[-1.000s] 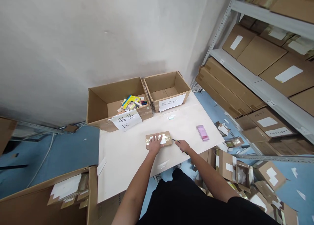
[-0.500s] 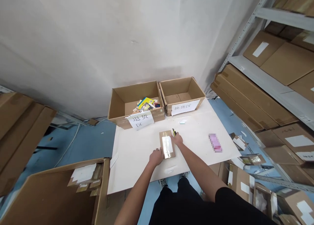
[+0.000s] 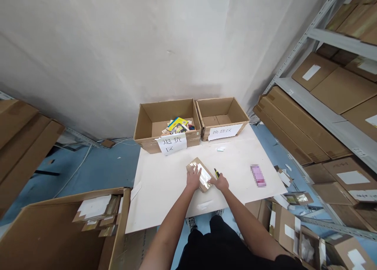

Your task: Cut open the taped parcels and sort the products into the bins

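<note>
A small flat cardboard parcel (image 3: 200,174) with a white label and shiny tape lies skewed on the white table (image 3: 165,191). My left hand (image 3: 193,179) rests on its near left edge, fingers spread over it. My right hand (image 3: 220,182) is at the parcel's right corner, closed round a small yellow and black utility knife (image 3: 216,173) whose tip points away from me.
Two open cartons stand at the table's far edge: the left one (image 3: 153,122) holds several colourful packs, the right one (image 3: 222,112) is bare inside. A pink item (image 3: 258,175) lies at right. Shelving with cartons (image 3: 321,105) fills the right. A big carton (image 3: 67,230) stands near left.
The parcel has been turned on the table, from lying crosswise to lengthwise to skewed. My left hand moved with it. My right hand, with the knife, went to its far end and came back near.
</note>
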Available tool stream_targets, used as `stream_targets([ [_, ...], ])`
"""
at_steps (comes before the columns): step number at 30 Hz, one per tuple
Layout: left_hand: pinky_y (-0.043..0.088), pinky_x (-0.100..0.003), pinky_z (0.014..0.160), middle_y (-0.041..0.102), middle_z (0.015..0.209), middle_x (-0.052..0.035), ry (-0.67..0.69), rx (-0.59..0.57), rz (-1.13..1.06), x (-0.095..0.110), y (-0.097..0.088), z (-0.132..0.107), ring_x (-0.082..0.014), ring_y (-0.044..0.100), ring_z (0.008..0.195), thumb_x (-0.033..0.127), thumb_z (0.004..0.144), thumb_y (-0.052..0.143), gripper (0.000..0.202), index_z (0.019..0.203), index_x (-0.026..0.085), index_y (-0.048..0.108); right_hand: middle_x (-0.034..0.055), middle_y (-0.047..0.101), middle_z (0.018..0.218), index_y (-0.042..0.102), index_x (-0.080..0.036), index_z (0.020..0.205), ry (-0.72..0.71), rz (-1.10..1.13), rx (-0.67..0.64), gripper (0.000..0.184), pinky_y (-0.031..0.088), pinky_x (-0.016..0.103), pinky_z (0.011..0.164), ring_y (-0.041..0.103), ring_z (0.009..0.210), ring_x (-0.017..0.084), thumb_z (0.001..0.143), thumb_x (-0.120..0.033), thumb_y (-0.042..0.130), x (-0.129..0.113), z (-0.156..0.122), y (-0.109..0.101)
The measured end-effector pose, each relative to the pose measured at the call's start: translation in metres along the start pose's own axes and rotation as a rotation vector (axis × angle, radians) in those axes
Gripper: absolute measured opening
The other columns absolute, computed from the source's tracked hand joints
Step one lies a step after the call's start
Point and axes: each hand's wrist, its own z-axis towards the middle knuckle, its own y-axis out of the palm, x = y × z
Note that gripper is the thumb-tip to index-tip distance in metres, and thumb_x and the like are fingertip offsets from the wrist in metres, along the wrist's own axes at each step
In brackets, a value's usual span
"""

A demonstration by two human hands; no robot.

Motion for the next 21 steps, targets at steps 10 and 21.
stream_targets([
  [10,0.024,-0.064,0.123,0.013,0.177,-0.0086,-0.122,0.006,-0.102,0.008,0.026,-0.029,-0.0419,0.009,0.161,0.048,0.094,0.054,0.082,0.168,0.033,0.021,0.0045,0.073,0.083,0.057,-0.022,0.096,-0.076,0.206,-0.011,0.05,0.049,0.024,0.061,0.071,0.065,0.017,0.105,-0.066,0.035,-0.017,0.021,-0.019],
  [21,0.017,-0.066,0.126,0.008,0.178,-0.0018,-0.046,0.054,-0.143,-0.001,0.041,-0.031,-0.0383,0.002,0.163,0.044,0.098,0.055,0.08,0.168,0.041,0.014,0.002,0.068,0.063,0.067,-0.017,0.082,-0.2,-0.04,-0.185,0.066,0.046,0.024,0.058,0.064,0.046,0.015,0.103,-0.072,0.035,-0.016,0.023,-0.038],
])
